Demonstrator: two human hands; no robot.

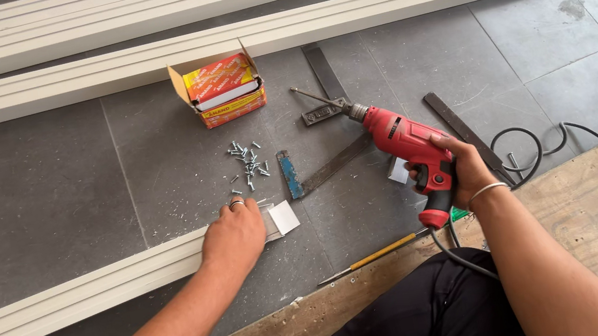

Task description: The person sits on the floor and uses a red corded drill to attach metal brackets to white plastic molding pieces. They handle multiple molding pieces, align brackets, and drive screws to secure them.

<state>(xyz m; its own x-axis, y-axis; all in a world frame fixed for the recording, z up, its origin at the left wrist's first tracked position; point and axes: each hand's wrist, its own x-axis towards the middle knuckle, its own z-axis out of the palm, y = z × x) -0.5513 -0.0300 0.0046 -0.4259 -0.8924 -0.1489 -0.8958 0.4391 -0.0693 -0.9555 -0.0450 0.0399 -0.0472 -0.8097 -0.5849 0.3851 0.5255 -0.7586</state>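
Now the right hand (465, 166) is wrapped tight around the grip of a red power drill (409, 144), its bit aimed far and left, hovering above the grey floor (40, 201). The left hand (234, 236) lies flat, fingers together, pressing the right end of a white channel profile (71, 296) on the near left. Loose screws (248, 164) are scattered just beyond it, near a blue-handled square (320, 173). An open orange carton (222, 88) sits farther off.

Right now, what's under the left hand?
The left hand presses on the end of a white profile; a small metal bracket pokes out beside it. Anything beneath the palm is hidden.
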